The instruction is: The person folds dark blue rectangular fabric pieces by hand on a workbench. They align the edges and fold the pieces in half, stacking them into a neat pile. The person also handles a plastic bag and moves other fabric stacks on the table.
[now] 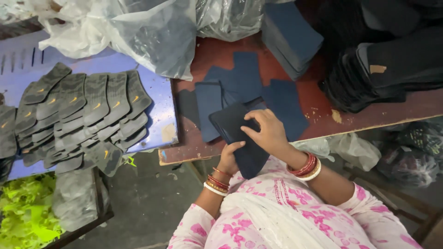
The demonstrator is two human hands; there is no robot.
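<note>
Dark blue fabric fills your grip: you hold a flat fabric piece (240, 138) up over the near edge of the reddish table (323, 115), close to your chest. Your left hand (229, 157) comes up from below with the wrist bent, thumb on the face of the piece and fingers closed round its near left edge, bangles showing at the wrist. Your right hand (267, 131) reaches across from the right, palm down, fingers curled and pressed on the upper part of the same piece, so both hands are closed on it. Just beyond it, more blue cut pieces (244, 80) lie fanned on the table, with a blue stack (290, 34) farther right. Grey patterned shoe soles (83, 115) overlap in rows on the blue board (161, 97) to the left, well apart from your hands.
</note>
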